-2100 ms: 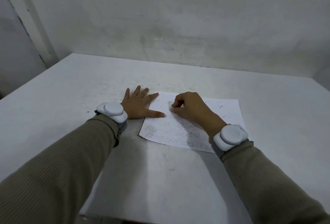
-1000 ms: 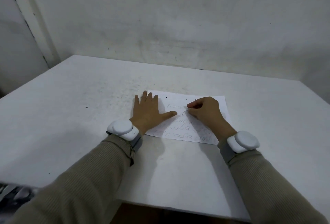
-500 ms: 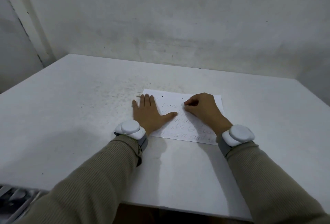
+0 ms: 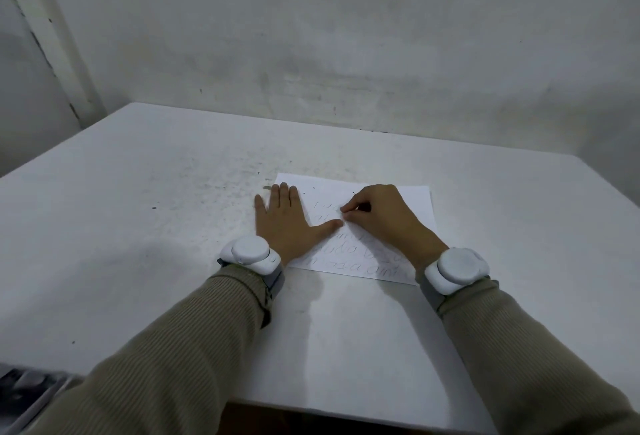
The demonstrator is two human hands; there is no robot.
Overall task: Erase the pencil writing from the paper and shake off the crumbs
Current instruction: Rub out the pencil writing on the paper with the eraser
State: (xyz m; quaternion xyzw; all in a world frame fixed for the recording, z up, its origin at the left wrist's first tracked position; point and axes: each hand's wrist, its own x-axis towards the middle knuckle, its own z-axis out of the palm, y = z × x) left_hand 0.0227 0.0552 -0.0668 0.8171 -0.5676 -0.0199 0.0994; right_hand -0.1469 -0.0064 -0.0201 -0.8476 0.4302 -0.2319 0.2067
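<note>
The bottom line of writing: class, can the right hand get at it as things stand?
Probably yes: the bottom line of writing lies bare near the right hand, and the left hand presses the paper at its left edge.

right hand (image 4: 381, 223): fingers (image 4: 356, 207) perhaps hide eraser | writing (image 4: 360, 261): partly covered, illegible | blurred object (image 4: 24, 389): cropped lower-left
</note>
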